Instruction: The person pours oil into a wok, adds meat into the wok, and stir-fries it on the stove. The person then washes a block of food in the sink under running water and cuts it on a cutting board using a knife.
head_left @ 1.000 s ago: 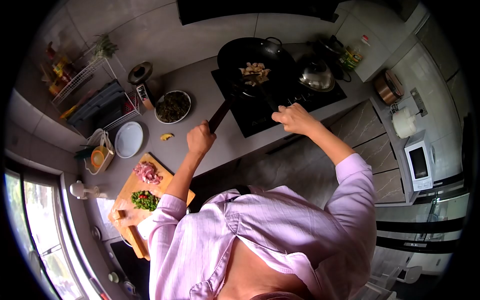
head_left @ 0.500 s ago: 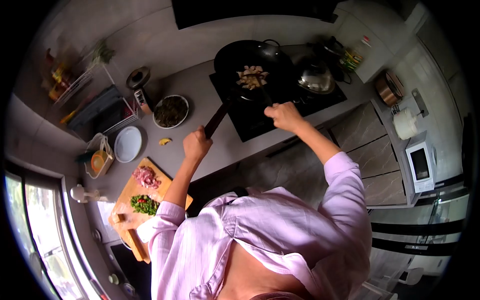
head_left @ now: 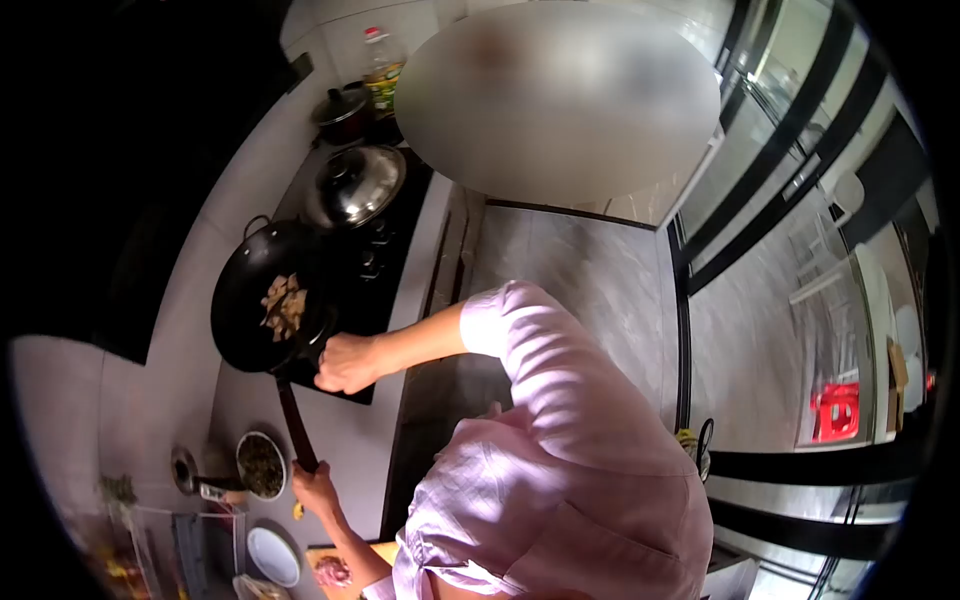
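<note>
A black wok [head_left: 240,300] sits on the black stove, and pale meat pieces [head_left: 284,306] lie inside it. My left hand [head_left: 314,486] is closed round the end of the wok's long brown handle [head_left: 296,425]. Beside the wok's near right rim, my right hand [head_left: 347,362] grips a dark utensil that reaches toward the meat; most of the utensil is hard to make out. A domed metal lid [head_left: 358,187] rests on the stove beyond the wok.
A bowl of dark greens [head_left: 262,466], a white plate [head_left: 273,557] and a cutting board [head_left: 381,549] with raw meat [head_left: 332,571] lie at lower left. A dark pot [head_left: 342,117] and an oil bottle [head_left: 381,72] stand behind the lid. A blurred oval covers the upper middle.
The view has swung to the right, so the wok and counter now appear at the left. Both hands keep their grips. The cutting board is now mostly out of frame.
</note>
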### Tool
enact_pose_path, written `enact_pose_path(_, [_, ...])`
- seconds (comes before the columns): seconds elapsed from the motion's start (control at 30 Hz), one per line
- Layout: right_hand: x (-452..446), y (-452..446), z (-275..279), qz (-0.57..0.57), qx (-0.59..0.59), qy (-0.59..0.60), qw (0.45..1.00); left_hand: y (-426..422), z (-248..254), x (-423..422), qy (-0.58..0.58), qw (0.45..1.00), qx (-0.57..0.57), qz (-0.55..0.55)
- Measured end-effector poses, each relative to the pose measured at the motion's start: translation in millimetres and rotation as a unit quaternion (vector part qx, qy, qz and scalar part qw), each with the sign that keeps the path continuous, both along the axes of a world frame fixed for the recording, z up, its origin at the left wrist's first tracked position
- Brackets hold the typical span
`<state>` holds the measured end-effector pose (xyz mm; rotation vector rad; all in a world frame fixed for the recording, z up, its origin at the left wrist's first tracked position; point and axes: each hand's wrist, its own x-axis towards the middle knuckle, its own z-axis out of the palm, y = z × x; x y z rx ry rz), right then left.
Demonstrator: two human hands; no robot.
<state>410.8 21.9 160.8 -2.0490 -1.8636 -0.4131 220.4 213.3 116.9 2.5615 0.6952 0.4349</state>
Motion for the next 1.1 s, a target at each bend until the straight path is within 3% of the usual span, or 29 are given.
enact_pose_path(0.3, [-5.9,16.1,-24.0,0.011,0.035,0.03,0.999,-4.7,0.8,1.4,-0.049,0.998,-0.024,0.004])
enact_pose_path(0.37, [-8.1,15.1,-17.3,-0.003,0.044,0.083,0.996,-1.5,-4.1,-2.3,-0.048,0.999,-0.021,-0.008])
enact_pose_path(0.43, [-9.3,12.5,-15.1,0.003,0.02,0.063,0.998,-1.0,-7.9,-6.6,-0.101,0.994,-0.043,-0.013])
enact_pose_path(0.5, [-22.1,2.4,-11.2,-0.079,0.027,0.139,0.987,-4.3,-9.8,-17.4,-0.072,0.994,-0.077,0.011])
enact_pose_path(0.53, [-25.3,-2.7,-11.0,-0.09,-0.001,0.268,0.959,-4.2,-9.8,-28.4,-0.042,0.993,-0.107,0.042])
enact_pose_path(0.6, [-31.3,-4.9,-55.1,-0.136,0.199,0.291,0.926,-7.0,-31.7,-52.5,-0.108,0.974,-0.193,0.051])
enact_pose_path(0.67, [-46.2,-23.5,-70.0,-0.153,0.199,0.378,0.891,-26.8,-31.2,-71.1,-0.139,0.95,-0.251,0.122])
enact_pose_path(0.73, [-57.2,-33.7,-94.5,-0.092,0.095,0.424,0.896,-35.1,-51.0,-100.9,-0.179,0.921,-0.302,0.167])
enact_pose_path(0.77, [-65.4,-34.1,-103.9,-0.064,0.062,0.409,0.908,-54.4,-24.3,-105.4,-0.129,0.917,-0.307,0.222])
enact_pose_path(0.8, [-77.3,-34.0,-107.1,-0.033,0.006,0.427,0.903,-49.7,-68.2,-136.2,-0.207,0.912,-0.304,0.183])
enact_pose_path(0.83, [-86.9,-30.3,-111.4,0.012,-0.025,0.424,0.905,-63.3,-77.1,-147.3,-0.272,0.864,-0.348,0.241])
enact_pose_path(0.9, [-113.9,-12.5,-107.9,0.085,-0.082,0.426,0.897,-80.4,-41.9,-172.9,-0.085,0.898,-0.293,0.317])
enact_pose_path(1.1, [-188.1,52.4,-96.3,0.274,-0.061,0.33,0.901,-126.8,-62.5,-248.9,-0.152,0.82,-0.314,0.454])
